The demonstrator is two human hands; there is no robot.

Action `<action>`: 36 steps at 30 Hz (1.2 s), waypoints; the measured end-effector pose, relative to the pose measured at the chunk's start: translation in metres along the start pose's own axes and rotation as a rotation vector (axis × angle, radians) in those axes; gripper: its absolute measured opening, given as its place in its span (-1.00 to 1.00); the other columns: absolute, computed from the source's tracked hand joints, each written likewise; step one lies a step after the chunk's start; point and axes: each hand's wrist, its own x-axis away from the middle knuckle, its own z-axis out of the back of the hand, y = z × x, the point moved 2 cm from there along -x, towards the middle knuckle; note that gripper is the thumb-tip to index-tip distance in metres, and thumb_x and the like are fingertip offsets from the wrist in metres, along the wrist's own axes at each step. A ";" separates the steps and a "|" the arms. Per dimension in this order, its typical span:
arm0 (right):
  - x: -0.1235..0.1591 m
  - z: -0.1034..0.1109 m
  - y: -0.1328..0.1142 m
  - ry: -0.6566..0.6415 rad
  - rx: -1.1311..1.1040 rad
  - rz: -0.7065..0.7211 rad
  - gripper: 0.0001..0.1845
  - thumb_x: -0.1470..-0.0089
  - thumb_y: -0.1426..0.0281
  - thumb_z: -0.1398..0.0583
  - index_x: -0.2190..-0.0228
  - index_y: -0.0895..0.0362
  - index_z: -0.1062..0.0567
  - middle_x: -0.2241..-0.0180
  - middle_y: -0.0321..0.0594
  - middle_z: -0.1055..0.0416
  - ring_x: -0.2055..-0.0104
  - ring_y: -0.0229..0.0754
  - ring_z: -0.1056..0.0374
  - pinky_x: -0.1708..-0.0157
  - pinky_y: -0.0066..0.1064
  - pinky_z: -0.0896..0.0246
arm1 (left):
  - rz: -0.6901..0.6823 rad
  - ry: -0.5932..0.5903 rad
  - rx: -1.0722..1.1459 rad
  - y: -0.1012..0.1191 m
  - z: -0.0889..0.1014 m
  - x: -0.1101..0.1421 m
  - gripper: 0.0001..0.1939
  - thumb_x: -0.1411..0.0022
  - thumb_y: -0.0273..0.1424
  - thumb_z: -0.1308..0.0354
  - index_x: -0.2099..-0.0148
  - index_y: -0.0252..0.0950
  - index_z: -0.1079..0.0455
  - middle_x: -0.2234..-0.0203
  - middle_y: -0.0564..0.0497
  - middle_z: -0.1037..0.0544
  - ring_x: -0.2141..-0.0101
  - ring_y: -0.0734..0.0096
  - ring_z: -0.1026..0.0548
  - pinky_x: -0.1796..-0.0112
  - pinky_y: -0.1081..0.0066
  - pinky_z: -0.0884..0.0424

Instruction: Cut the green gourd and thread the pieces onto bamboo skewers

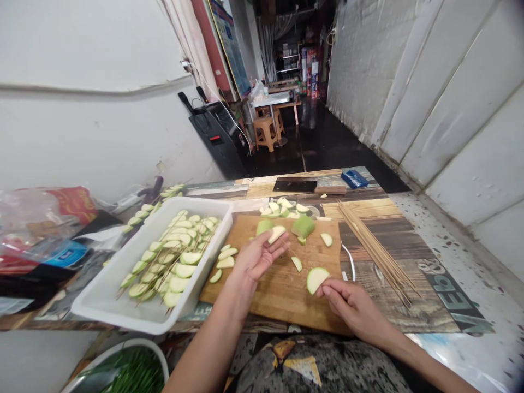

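Over the wooden cutting board, my left hand is turned palm up and holds a pale, green-skinned vegetable slice between thumb and fingers. My right hand, at the board's right front, is closed in a pinch at the edge of a larger half-round slice. Whether a stick runs through that slice, I cannot tell. Two green chunks and loose slices lie on the board around my hands. To the left, a white plastic tray holds several skewers threaded with such slices.
Bamboo skewers lie right of the board. Behind it are a slice pile, a cleaver and a blue box. Plastic bags crowd the left. Below the table edge sits a bowl of chopped greens.
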 end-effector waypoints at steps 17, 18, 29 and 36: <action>0.001 -0.003 0.003 0.006 -0.060 -0.008 -0.67 -0.14 0.24 0.03 0.42 0.16 -0.42 0.68 -0.41 -0.05 0.64 -0.34 0.04 0.65 -0.51 0.13 | -0.038 0.016 -0.042 0.001 -0.002 0.001 -0.95 -0.13 -0.57 -0.05 0.32 -0.46 -0.33 0.35 -0.23 -0.54 0.22 0.12 -0.50 0.16 0.14 -0.43; 0.001 -0.003 0.003 0.007 -0.067 -0.011 -0.67 -0.14 0.23 0.03 0.42 0.16 -0.41 0.68 -0.41 -0.02 0.64 -0.34 0.05 0.65 -0.52 0.14 | -0.046 0.013 -0.056 0.001 -0.003 0.001 -0.95 -0.13 -0.57 -0.05 0.32 -0.46 -0.33 0.35 -0.23 -0.54 0.22 0.12 -0.51 0.17 0.14 -0.43; -0.005 -0.009 0.004 0.021 -0.081 0.021 -0.67 -0.15 0.24 0.04 0.42 0.16 -0.40 0.67 -0.42 0.01 0.64 -0.37 0.08 0.68 -0.53 0.19 | -0.096 0.000 -0.148 -0.003 -0.011 0.004 -0.93 -0.11 -0.55 -0.06 0.34 -0.47 -0.35 0.36 -0.24 -0.54 0.28 0.13 -0.53 0.18 0.12 -0.42; -0.005 -0.010 0.003 0.008 -0.082 0.043 -0.69 -0.16 0.26 0.06 0.40 0.15 -0.38 0.66 -0.43 0.02 0.62 -0.35 0.07 0.64 -0.52 0.15 | -0.138 0.051 -0.050 -0.014 -0.017 0.001 -0.91 -0.16 -0.48 -0.06 0.32 -0.42 -0.33 0.42 -0.16 -0.54 0.33 0.18 -0.54 0.22 0.10 -0.44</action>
